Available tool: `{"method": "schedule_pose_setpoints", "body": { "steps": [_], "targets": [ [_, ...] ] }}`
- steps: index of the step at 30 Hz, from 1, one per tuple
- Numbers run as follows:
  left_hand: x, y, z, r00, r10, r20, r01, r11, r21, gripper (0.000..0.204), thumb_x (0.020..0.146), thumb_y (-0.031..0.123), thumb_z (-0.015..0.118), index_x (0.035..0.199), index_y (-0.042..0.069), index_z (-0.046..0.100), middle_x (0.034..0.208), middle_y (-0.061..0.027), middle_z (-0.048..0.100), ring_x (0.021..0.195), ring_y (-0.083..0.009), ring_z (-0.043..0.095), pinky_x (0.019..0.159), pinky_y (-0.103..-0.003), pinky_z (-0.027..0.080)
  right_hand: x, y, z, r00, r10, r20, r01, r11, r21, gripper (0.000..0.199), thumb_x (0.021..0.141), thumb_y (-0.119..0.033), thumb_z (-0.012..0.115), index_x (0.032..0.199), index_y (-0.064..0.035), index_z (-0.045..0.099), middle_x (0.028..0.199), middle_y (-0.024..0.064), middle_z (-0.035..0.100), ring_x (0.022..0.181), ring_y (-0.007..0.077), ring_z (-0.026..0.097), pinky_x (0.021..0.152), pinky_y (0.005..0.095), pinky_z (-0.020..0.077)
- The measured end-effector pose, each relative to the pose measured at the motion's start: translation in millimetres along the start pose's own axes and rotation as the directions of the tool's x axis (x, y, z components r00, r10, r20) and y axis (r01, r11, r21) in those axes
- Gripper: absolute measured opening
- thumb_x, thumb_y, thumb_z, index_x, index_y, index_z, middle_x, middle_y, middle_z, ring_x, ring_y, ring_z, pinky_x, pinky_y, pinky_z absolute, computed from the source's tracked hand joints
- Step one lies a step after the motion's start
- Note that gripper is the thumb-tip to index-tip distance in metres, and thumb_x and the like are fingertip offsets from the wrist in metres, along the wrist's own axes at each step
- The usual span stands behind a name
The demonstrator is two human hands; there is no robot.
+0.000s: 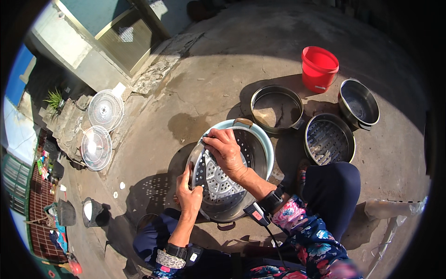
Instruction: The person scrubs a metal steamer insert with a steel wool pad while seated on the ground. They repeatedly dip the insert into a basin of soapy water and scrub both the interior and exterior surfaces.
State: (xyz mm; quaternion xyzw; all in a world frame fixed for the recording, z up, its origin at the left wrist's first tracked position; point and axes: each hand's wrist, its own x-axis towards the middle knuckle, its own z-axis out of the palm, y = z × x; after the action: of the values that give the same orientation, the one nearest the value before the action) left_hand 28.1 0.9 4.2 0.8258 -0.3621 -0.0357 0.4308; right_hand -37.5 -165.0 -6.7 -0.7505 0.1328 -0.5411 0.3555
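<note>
The left hand grips the near-left rim of a perforated metal steamer pot, fingers curled together and clamped on the thin edge, thumb up along it. The right hand lies over the far-left rim, fingers folded down and pressed on the metal; whether something small, such as a scrubber, is tucked under them I cannot tell, since the palm hides it. The pot is tilted toward the person, its holed bottom facing the camera, and it rests inside or against a pale blue basin on the concrete ground just in front of the knees.

The pot looks stiff and fairly light for its bulk, being thin sheet metal, but it is probably wet and so slippery, and the rim is narrow. The firmest holds are likely its side handles, one at the near edge and one at the far edge; a rim grip calls for a tight pinch.

Farther off, to the right, stand a slotted steamer tray, a shallow metal ring pan, a deep steel pot and a red bucket. To the left, two round fan grilles lean by the stone edge.
</note>
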Motion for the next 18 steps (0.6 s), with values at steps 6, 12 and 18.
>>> {"method": "schedule_pose_setpoints", "body": {
  "steps": [6, 12, 18],
  "targets": [
    [-2, -2, -3, 0.999, -0.053, 0.005, 0.053, 0.996, -0.077, 0.072, 0.063, -0.008, 0.050, 0.132, 0.012, 0.054, 0.105, -0.0098, 0.059, 0.098, -0.0241, 0.060, 0.088, -0.031, 0.046, -8, 0, 5, 0.999, -0.048, 0.007, 0.048, 0.999, 0.014, 0.027, 0.072, -0.002, 0.071, 0.098, -0.0055, 0.066, 0.101, 0.0068, 0.060, 0.093, 0.0278, 0.054, 0.081, 0.0363, 0.0473],
    [-3, 0, -3, 1.000, -0.014, -0.005, 0.014, 1.000, -0.014, 0.072, 0.062, -0.008, 0.050, 0.131, 0.011, 0.055, 0.107, -0.0091, 0.058, 0.101, -0.0239, 0.059, 0.090, -0.032, 0.046, 5, 49, -25, 0.964, 0.179, -0.197, -0.212, 0.963, -0.163, 0.024, 0.073, 0.001, 0.069, 0.096, -0.0044, 0.067, 0.100, 0.0067, 0.062, 0.094, 0.0276, 0.055, 0.082, 0.0348, 0.0470],
    [-1, 1, -1, 1.000, 0.003, 0.007, -0.003, 0.997, -0.074, 0.072, 0.062, -0.009, 0.050, 0.131, 0.010, 0.055, 0.107, -0.0095, 0.059, 0.099, -0.0236, 0.060, 0.089, -0.032, 0.046, -12, 1, 2, 0.996, -0.085, -0.008, 0.085, 0.996, -0.004, 0.036, 0.068, 0.001, 0.073, 0.103, -0.0069, 0.066, 0.103, 0.0063, 0.060, 0.095, 0.0281, 0.054, 0.082, 0.0369, 0.0482]
  ]
}}
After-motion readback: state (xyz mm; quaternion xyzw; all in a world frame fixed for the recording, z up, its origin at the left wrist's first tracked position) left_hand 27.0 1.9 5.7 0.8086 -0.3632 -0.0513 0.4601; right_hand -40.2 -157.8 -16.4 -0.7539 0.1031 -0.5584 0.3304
